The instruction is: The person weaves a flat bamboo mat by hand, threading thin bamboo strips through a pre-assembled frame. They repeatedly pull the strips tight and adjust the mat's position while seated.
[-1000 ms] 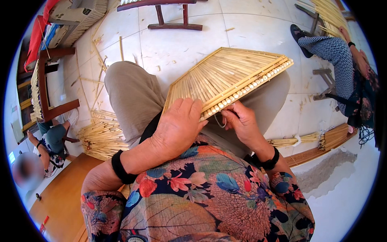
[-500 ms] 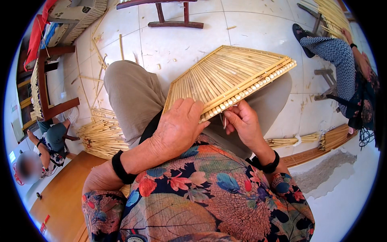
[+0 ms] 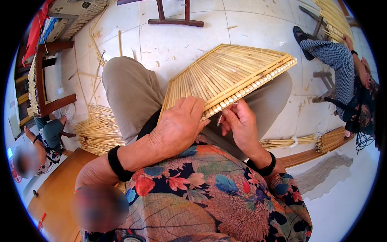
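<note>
A flat panel of straw-coloured reed stalks (image 3: 219, 70), laid side by side and edged with bound rods, rests tilted across my lap. Its near right edge shows a row of pale cut stalk ends (image 3: 248, 89). My left hand (image 3: 177, 123) grips the panel's near corner, fingers over the top and thumb along the edge. Just below that edge, my right hand (image 3: 242, 124) is closed in a pinch on a thin, shiny sliver (image 3: 219, 119). Whether this is a needle, a blade or a strip I cannot tell. The panel's underside is hidden.
Loose stalks (image 3: 98, 131) lie heaped left of my knee, by a brown wooden board (image 3: 60, 189). Tied stalk bundles (image 3: 290, 141) lie at the right. A dark wooden stand (image 3: 175, 22) is ahead. One person (image 3: 338, 60) sits at the right, another (image 3: 50, 133) at the left.
My right hand has shifted slightly, and the shiny sliver sits a little differently below the panel's edge. My left hand keeps its hold on the panel.
</note>
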The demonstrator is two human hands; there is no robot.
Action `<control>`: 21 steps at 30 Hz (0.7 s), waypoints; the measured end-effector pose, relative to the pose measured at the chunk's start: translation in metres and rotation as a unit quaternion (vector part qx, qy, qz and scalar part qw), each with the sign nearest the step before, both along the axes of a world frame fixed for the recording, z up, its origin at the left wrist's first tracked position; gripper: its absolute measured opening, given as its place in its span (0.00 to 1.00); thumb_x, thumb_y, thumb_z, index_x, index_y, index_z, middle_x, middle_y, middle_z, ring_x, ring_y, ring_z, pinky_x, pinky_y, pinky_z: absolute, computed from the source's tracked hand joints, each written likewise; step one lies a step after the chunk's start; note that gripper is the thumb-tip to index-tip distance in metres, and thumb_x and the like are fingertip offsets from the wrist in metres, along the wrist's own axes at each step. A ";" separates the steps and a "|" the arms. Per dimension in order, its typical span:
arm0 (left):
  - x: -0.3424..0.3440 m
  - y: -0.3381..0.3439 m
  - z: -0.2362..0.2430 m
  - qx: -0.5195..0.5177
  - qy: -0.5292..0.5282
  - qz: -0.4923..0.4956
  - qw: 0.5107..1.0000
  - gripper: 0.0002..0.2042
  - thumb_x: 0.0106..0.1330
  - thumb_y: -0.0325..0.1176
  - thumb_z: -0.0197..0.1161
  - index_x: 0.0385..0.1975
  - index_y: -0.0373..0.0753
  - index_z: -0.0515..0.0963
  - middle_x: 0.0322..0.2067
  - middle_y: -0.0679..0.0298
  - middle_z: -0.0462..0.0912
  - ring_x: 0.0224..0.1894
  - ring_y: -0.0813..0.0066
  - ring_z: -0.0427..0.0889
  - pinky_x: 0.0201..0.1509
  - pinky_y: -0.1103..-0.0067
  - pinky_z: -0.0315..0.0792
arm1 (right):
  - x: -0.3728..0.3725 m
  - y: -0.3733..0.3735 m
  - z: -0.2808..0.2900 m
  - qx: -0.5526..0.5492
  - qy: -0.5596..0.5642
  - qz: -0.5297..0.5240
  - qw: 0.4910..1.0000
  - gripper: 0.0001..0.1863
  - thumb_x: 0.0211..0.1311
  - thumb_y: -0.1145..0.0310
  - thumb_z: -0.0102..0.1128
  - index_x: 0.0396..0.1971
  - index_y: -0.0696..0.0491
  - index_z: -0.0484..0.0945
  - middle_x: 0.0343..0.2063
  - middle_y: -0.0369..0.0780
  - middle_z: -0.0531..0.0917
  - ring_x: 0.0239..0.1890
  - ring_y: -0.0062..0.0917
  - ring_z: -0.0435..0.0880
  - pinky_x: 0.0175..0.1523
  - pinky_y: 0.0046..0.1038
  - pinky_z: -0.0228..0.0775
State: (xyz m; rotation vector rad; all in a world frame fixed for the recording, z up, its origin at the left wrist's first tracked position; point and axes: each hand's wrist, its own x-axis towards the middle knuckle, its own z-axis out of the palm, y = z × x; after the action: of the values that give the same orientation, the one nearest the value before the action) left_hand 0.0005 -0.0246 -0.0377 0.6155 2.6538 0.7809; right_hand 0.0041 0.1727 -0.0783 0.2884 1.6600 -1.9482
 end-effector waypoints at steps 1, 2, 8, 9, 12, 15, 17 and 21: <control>0.000 0.000 -0.001 0.001 0.001 -0.001 1.000 0.24 0.55 0.31 0.68 0.49 0.27 0.68 0.37 0.49 0.71 0.40 0.50 0.76 0.39 0.67 0.74 | -0.001 0.000 0.001 -0.010 -0.004 -0.005 1.000 0.03 0.70 0.76 0.49 0.40 0.58 0.69 0.24 0.36 0.78 0.19 0.14 0.72 0.22 0.18 0.68; 0.000 0.001 -0.001 0.004 0.003 0.000 1.000 0.24 0.56 0.31 0.68 0.50 0.27 0.68 0.37 0.49 0.71 0.40 0.50 0.76 0.39 0.67 0.74 | -0.003 -0.001 0.002 -0.021 -0.008 -0.011 1.000 0.03 0.70 0.75 0.48 0.40 0.59 0.69 0.25 0.37 0.78 0.20 0.14 0.73 0.23 0.18 0.69; -0.001 0.004 -0.006 0.021 0.016 0.014 1.000 0.24 0.57 0.31 0.67 0.50 0.26 0.67 0.38 0.49 0.71 0.40 0.50 0.76 0.40 0.66 0.74 | -0.013 0.001 0.009 -0.057 -0.049 -0.009 0.997 0.07 0.71 0.71 0.46 0.42 0.58 0.70 0.30 0.40 0.78 0.24 0.18 0.74 0.30 0.27 0.79; -0.001 0.003 -0.007 0.023 0.013 0.015 1.000 0.24 0.57 0.31 0.67 0.50 0.26 0.67 0.38 0.49 0.71 0.39 0.50 0.76 0.40 0.66 0.74 | -0.013 0.001 0.009 -0.077 -0.064 -0.018 0.995 0.07 0.71 0.70 0.46 0.41 0.58 0.70 0.30 0.40 0.78 0.25 0.18 0.74 0.31 0.28 0.80; -0.003 0.004 -0.009 0.031 0.020 0.025 0.999 0.22 0.57 0.31 0.67 0.48 0.28 0.68 0.37 0.49 0.72 0.39 0.49 0.76 0.40 0.64 0.74 | -0.015 -0.001 0.008 -0.078 -0.075 -0.037 0.993 0.07 0.70 0.70 0.46 0.40 0.58 0.70 0.30 0.41 0.78 0.24 0.19 0.75 0.31 0.30 0.81; -0.003 0.005 -0.011 0.039 0.025 0.033 0.998 0.19 0.58 0.31 0.67 0.46 0.31 0.69 0.37 0.50 0.72 0.39 0.49 0.76 0.39 0.63 0.74 | -0.019 -0.001 0.007 -0.119 -0.106 -0.053 0.986 0.08 0.71 0.71 0.45 0.42 0.61 0.68 0.31 0.43 0.78 0.23 0.19 0.77 0.32 0.27 0.82; -0.003 0.004 -0.011 0.034 0.027 0.033 0.999 0.18 0.58 0.31 0.67 0.44 0.33 0.69 0.36 0.51 0.72 0.39 0.49 0.76 0.39 0.63 0.73 | -0.021 0.003 0.011 -0.069 -0.110 -0.018 0.991 0.08 0.70 0.71 0.48 0.41 0.60 0.70 0.31 0.43 0.78 0.21 0.24 0.77 0.33 0.28 0.81; 0.001 -0.003 -0.013 0.012 0.049 0.012 0.999 0.18 0.58 0.32 0.67 0.43 0.34 0.69 0.36 0.51 0.72 0.40 0.50 0.76 0.40 0.63 0.73 | -0.023 0.020 0.028 0.315 0.197 0.187 0.910 0.06 0.65 0.70 0.58 0.38 0.55 0.75 0.30 0.40 0.78 0.24 0.33 0.77 0.36 0.31 0.77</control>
State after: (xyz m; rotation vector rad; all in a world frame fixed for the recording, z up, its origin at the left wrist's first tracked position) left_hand 0.0015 -0.0271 -0.0509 0.6447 2.7498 0.8093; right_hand -0.0187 0.1927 -0.0502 -0.2003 2.3787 -1.1940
